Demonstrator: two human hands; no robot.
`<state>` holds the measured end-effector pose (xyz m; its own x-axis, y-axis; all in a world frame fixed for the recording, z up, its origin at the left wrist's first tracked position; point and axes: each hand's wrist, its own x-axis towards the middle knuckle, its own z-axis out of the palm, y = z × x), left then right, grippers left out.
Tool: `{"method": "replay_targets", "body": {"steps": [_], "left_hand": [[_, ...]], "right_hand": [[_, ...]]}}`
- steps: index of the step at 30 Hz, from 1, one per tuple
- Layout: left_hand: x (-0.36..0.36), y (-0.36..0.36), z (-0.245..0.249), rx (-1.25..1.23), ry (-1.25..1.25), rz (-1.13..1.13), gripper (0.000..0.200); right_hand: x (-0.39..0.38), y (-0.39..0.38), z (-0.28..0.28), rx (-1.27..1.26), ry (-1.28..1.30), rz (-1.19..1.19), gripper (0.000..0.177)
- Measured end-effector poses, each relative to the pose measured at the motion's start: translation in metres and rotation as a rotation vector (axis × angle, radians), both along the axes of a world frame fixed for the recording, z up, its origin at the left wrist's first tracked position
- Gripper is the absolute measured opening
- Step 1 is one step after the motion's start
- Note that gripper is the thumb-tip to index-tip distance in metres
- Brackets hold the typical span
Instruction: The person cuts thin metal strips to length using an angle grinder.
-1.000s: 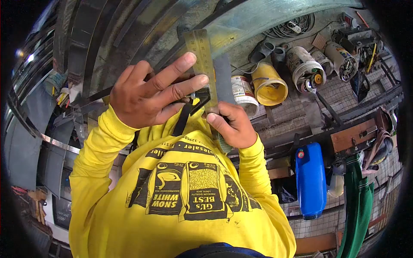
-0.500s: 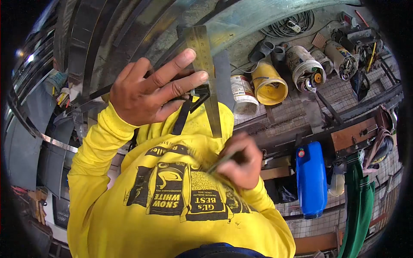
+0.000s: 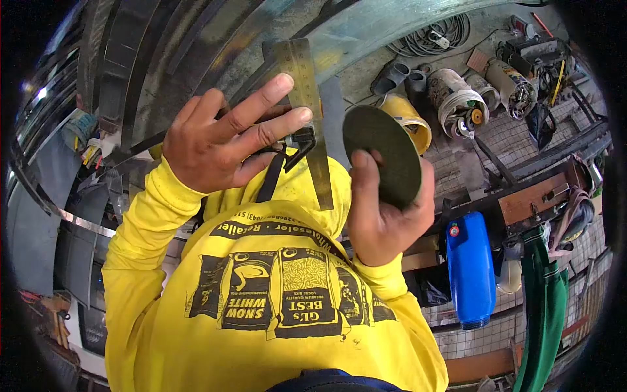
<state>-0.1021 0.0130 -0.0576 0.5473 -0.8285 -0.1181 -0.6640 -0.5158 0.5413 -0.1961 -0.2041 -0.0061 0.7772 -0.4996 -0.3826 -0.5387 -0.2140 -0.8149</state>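
My left hand (image 3: 219,137) is at a marked metal square (image 3: 304,85), its first two fingers stretched against the blade and the thumb tucked below near the dark head (image 3: 300,144). The blade's pointed end reaches down in front of my yellow shirt. How the other fingers grip is hidden. In my right hand (image 3: 392,219) a thin, dark round cutting disc (image 3: 382,140) stands tilted, its broad face toward me. My thumb presses near its center hole, and the fingers are behind it. Disc and square are apart.
Long metal bars (image 3: 189,52) run across the upper left. Upper right are a yellow bucket (image 3: 418,134), a white bucket of discs (image 3: 450,98), a coiled cable (image 3: 431,39) and dark shoes (image 3: 392,78). A blue jug (image 3: 470,274) and green cloth (image 3: 545,307) are at right.
My right hand has risen and moved right, turning the disc from edge-on and blurred to face-on. My left hand and the square have hardly moved.
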Motion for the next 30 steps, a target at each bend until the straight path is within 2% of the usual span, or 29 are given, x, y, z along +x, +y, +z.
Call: {"method": "replay_targets", "body": {"steps": [3, 15, 30], "left_hand": [[-0.001, 0.0, 0.0, 0.014, -0.01, 0.002, 0.067], [0.002, 0.001, -0.003, -0.017, -0.012, -0.01, 0.061], [-0.001, 0.002, -0.003, -0.013, -0.009, 0.0, 0.07]], "right_hand": [[0.006, 0.008, -0.008, -0.093, -0.059, 0.141, 0.021], [0.002, 0.022, -0.005, -0.15, -0.03, 0.191, 0.025], [0.0, 0.019, -0.007, -0.242, -0.083, 0.279, 0.029]]}}
